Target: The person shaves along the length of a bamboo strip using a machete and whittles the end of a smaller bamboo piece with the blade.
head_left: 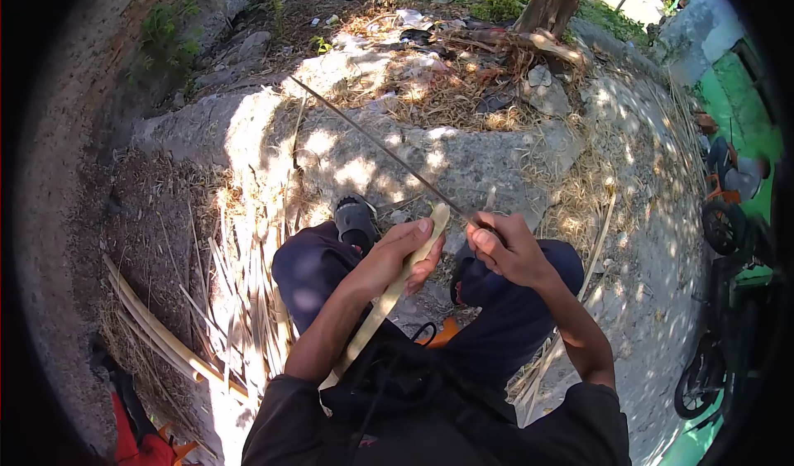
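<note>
Between my knees, my left hand (397,259) is closed around a pale, flat strip (382,307) that runs from my lap up to a tip just above my fingers. My right hand (506,247) grips the handle of a long, thin, dark blade (372,138). The blade points up and to the left, away from me, and its handle end lies close beside the strip's upper tip. Whether blade and strip touch, I cannot tell.
Cut pale strips (248,301) lie on the ground at left, near thicker curved stalks (157,329). A concrete ledge (463,164) crosses ahead, below a tree trunk (556,3). Motorcycles (721,226) stand at right. Another person's red clothing (132,433) shows at bottom left.
</note>
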Action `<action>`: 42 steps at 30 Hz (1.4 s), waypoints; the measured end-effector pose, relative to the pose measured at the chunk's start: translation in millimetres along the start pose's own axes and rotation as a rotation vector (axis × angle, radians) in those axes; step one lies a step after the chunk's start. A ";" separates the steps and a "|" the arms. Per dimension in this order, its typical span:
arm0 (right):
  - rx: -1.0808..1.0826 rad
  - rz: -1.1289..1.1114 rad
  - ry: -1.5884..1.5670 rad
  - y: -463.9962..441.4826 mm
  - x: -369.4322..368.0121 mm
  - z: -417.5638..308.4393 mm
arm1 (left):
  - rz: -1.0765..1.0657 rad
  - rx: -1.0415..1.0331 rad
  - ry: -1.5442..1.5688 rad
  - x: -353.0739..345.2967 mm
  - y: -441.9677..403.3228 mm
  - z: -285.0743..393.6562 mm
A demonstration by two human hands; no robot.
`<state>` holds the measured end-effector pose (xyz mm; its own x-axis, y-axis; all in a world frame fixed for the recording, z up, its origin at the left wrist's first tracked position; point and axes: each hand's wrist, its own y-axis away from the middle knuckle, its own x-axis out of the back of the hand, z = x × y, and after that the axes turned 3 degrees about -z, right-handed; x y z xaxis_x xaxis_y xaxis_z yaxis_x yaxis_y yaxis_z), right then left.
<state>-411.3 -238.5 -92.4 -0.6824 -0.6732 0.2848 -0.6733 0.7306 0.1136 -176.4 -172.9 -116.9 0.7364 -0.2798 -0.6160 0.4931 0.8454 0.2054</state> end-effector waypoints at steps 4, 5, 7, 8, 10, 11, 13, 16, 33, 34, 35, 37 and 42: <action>0.011 -0.032 0.060 1.2 3.9 3.6 | 0.001 0.018 -0.007 1.6 -0.9 -0.1; 0.011 -0.037 0.005 3.0 2.7 0.9 | 0.001 0.023 -0.003 1.6 0.0 -0.4; 0.012 -0.047 -0.043 3.7 2.7 -2.1 | 0.001 0.021 0.002 2.7 0.0 1.4; 0.014 -0.068 -0.067 4.3 4.0 -2.5 | 0.001 0.023 -0.016 3.5 0.1 2.2; 0.008 -0.098 -0.092 5.5 1.6 -2.7 | 0.007 0.025 -0.024 4.6 3.7 1.2; 0.028 -0.106 -0.077 2.4 2.4 -2.5 | -0.002 0.029 -0.017 6.4 3.0 2.8; 0.040 -0.124 -0.063 1.1 0.7 -1.7 | -0.005 0.032 0.000 7.8 5.4 1.6; 0.020 -0.128 0.009 -3.8 -2.7 -3.2 | -0.016 -0.049 0.010 11.6 9.2 0.2; -0.019 -0.167 0.356 -45.8 -30.7 -16.2 | 0.340 -0.233 -0.652 42.7 35.7 -6.7; -0.019 -0.172 0.357 -48.5 -30.8 -17.3 | 0.344 -0.234 -0.649 44.3 36.4 -6.9; -0.031 -0.195 0.377 -51.0 -30.6 -19.4 | 0.360 -0.228 -0.656 45.1 37.0 -5.9; -0.044 -0.222 0.398 -54.6 -29.7 -25.2 | 0.379 -0.223 -0.659 44.5 39.1 -3.5; 0.012 -0.251 0.479 -62.1 -29.1 -25.6 | 0.481 -0.249 -0.797 46.9 43.0 -6.7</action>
<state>-342.4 -261.4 -83.4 -0.2958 -0.6971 0.6531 -0.8039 0.5510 0.2240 -123.7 -146.6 -142.0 0.9777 -0.0273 0.2080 0.0114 0.9970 0.0770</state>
